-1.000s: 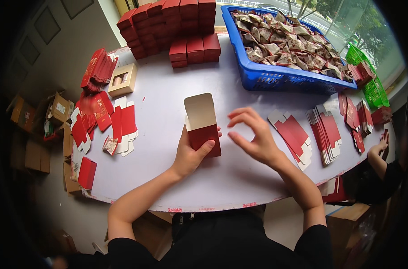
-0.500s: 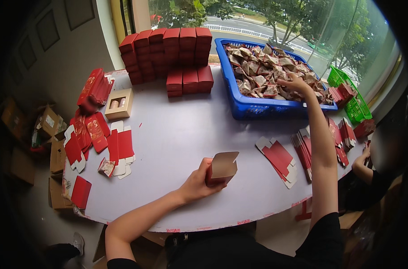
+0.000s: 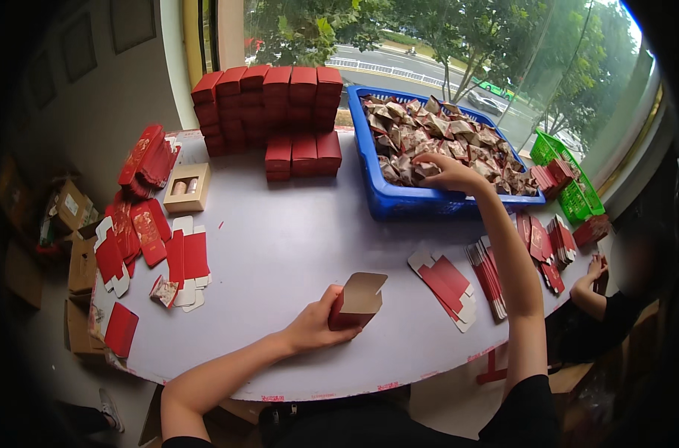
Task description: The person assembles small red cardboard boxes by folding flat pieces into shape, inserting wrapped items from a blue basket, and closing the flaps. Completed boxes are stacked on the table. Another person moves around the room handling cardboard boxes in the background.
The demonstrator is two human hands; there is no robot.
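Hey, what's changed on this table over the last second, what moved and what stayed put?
The right hand left the small red box and reached forward into the blue crate, now resting on the wrapped packets there. The left hand kept hold of the box and tipped it sideways onto the table, flap open. The stacked red boxes and flat red blanks stayed put.

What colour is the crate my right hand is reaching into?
Blue; the crate under the right hand shows best in the head view.
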